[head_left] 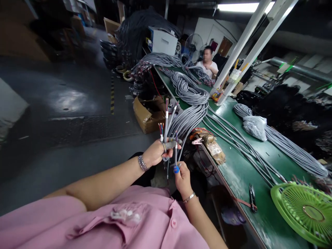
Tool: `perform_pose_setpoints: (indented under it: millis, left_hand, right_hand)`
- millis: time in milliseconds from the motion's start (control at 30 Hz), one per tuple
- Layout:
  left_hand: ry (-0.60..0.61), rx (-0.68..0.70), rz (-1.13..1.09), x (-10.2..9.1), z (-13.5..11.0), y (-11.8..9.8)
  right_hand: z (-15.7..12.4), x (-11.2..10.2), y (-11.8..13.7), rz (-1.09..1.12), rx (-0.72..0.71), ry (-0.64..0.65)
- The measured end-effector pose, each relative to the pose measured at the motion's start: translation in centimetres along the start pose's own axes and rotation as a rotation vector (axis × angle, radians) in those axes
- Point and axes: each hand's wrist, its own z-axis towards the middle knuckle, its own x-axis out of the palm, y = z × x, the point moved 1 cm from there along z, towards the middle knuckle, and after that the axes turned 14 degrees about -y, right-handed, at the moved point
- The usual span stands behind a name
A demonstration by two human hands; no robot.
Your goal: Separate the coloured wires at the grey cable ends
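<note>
No readable text; fan badge (313,213) possibly lettered, too small.

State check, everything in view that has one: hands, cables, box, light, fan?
Left hand: closed around grey cables
Right hand: closed on a single cable
Grey cables: ends stripped, coloured wires exposed
Cable coil: looped, lying on the green bench
Cardboard box: open
Ceiling light: lit
Green fan: running or off, can't tell
</note>
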Motion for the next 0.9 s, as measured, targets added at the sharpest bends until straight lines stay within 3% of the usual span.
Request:
perform_pose_setpoints:
  millis: [167,267,400,600,900]
  left_hand:
    - [-0.073,0.014,0.090,0.4,0.7,0.9]
    - [-0.090,0.015,0.162,0.7,0.7,1.5]
    - [-0.080,0.030,0.241,1.1,0.4,2.4]
    - [-0.023,0.035,0.349,1.4,0.6,4.1]
    - [0.087,-0.074,0.582,1.8,1.5,2.8]
  right_hand:
    - [0.1,-0.4,-0.8,0.026,0.035,0.077]
    - [1.1,-1.2,-0.8,0.133,0.154,0.081]
    - [3.5,-2.5,0.7,0.327,0.362,-0.022]
    - [6.6,-2.8,3.4,0.410,0.436,-0.057]
    - [8.2,-4.1,3.3,0.379,0.484,-0.006]
